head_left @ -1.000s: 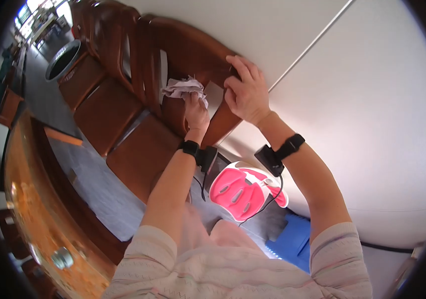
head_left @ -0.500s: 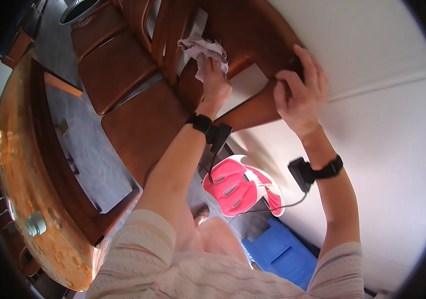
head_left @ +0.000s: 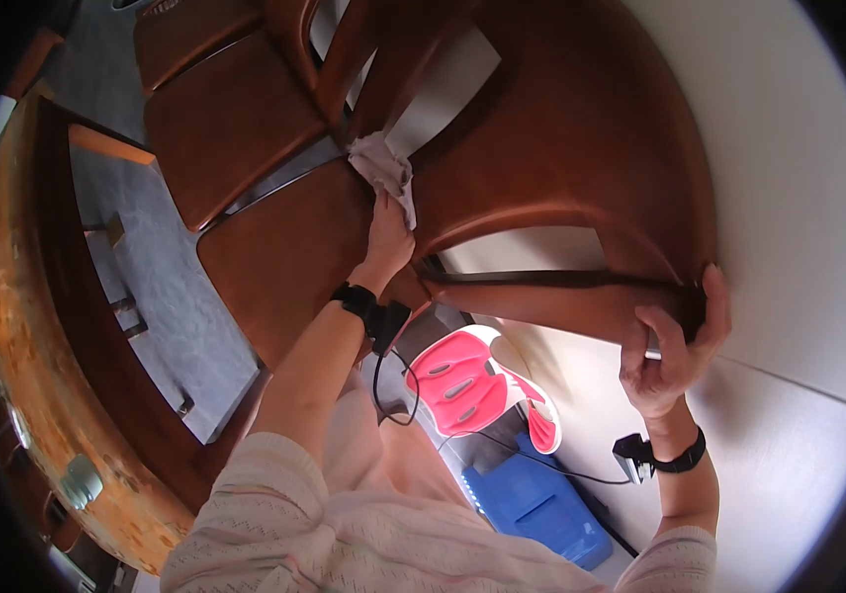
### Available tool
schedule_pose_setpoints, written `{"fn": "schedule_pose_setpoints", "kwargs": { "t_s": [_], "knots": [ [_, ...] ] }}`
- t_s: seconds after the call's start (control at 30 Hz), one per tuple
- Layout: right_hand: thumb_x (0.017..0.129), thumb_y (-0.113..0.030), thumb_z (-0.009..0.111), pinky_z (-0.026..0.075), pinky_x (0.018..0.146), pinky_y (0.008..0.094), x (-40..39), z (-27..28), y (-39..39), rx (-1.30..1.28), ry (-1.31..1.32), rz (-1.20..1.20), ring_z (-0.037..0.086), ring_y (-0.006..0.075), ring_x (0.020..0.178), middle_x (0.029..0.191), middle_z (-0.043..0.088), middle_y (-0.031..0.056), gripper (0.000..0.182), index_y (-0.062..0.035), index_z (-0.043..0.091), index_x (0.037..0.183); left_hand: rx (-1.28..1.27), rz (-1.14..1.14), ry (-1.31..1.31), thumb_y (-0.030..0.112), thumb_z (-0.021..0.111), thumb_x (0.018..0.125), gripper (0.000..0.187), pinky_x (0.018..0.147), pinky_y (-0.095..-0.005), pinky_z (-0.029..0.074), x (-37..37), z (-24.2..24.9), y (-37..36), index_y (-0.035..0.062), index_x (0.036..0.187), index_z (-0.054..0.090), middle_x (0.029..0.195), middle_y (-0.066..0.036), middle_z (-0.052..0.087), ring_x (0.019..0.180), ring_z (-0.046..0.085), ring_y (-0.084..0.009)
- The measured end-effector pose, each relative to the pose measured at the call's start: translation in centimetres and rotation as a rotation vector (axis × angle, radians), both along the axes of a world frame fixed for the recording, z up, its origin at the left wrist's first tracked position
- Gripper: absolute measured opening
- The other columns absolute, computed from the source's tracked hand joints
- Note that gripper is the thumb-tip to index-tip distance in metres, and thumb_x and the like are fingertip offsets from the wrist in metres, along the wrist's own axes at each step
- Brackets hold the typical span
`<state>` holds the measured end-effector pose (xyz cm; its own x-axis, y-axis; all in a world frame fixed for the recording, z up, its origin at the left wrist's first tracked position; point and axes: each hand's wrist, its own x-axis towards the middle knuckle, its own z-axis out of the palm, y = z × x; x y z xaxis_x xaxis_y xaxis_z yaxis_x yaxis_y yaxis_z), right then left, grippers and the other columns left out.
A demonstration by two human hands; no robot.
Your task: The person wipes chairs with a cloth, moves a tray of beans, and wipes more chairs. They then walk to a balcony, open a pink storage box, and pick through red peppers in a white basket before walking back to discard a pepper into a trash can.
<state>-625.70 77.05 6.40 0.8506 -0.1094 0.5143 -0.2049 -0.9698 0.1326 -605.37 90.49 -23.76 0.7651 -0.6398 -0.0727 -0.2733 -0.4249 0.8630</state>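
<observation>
A crumpled pale cloth [head_left: 379,164] is gripped in my left hand [head_left: 389,237]. It presses against the brown wooden chair [head_left: 561,128], where the backrest meets the seat [head_left: 289,252]. Over at the right, my right hand [head_left: 675,356] has its fingers curled round the top corner of the chair's backrest. The curved back has gaps that show the white wall behind. Both wrists wear black straps with small boxes and cables.
More brown chair seats [head_left: 230,114] line up at the upper left. A wooden table [head_left: 22,326] curves along the left side, with a glass jar [head_left: 81,481] on it. Below the chair are a pink-and-white seat [head_left: 457,385] and a blue plastic object [head_left: 541,504]. A white wall [head_left: 789,296] stands at right.
The chair back has come closer and larger in view. My left hand with the cloth has shifted down and left on the chair. My right hand has moved right and down, taking hold of the backrest corner.
</observation>
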Motion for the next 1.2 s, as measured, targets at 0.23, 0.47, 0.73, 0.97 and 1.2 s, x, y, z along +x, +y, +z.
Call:
{"fn": "schedule_pose_setpoints", "kwargs": {
  "t_s": [0.23,0.47,0.73,0.97,1.2],
  "knots": [
    [0.077,-0.005,0.054,0.038,0.096,0.0422,-0.4,0.1,0.1,-0.007,0.121,0.0,0.041,0.0404,0.119,0.132,0.034,0.0258,0.009,-0.0095,0.061,0.083,0.14,0.118,0.328,0.014,0.054,0.079,0.04,0.086,-0.046,0.043,-1.4,-9.4,0.6,-0.0049,0.113,0.047,0.099,-0.03,0.059,0.1,0.054,-0.044],
    [0.083,-0.004,0.047,0.04,0.1,0.0438,-0.5,0.3,0.4,-0.026,0.165,-0.04,0.041,0.0423,0.12,0.133,0.031,0.0257,0.012,-0.0061,0.058,0.085,0.215,0.202,0.374,0.017,0.06,0.076,0.042,0.085,-0.0456,0.044,-5.8,-12.2,-0.3,-0.0037,0.112,0.049,0.103,-0.028,0.058,0.098,0.054,-0.0436],
    [0.076,0.005,0.041,0.042,0.098,0.0406,-0.4,0.3,0.1,-0.062,0.143,0.048,0.047,0.0406,0.116,0.131,0.033,0.0261,0.019,-0.0017,0.058,0.084,0.083,0.217,0.339,0.005,0.058,0.078,0.03,0.074,-0.0386,0.05,-13.2,-14.6,0.0,0.0042,0.107,0.054,0.092,-0.016,0.064,0.089,0.062,-0.035],
    [0.085,-0.007,0.054,0.047,0.09,0.0382,-0.2,0.6,0.2,-0.144,0.026,0.085,0.049,0.036,0.113,0.128,0.042,0.0246,0.01,-0.0017,0.063,0.088,-0.14,0.028,0.736,0.001,0.05,0.076,0.021,0.071,-0.0386,0.052,-8.9,-9.1,3.0,0.0015,0.093,0.062,0.092,-0.017,0.065,0.083,0.064,-0.0303],
    [0.06,-0.002,0.064,0.043,0.085,0.0397,0.3,-2.5,-2.3,-0.097,-0.48,0.308,0.052,0.0313,0.107,0.119,0.054,0.0175,0.019,-0.0062,0.06,0.078,-0.064,0.266,0.883,-0.002,0.05,0.07,0.033,0.068,-0.0371,0.055,-7.4,-4.0,10.6,-0.0015,0.102,0.06,0.093,-0.015,0.064,0.08,0.065,-0.0288]
  ]
}}
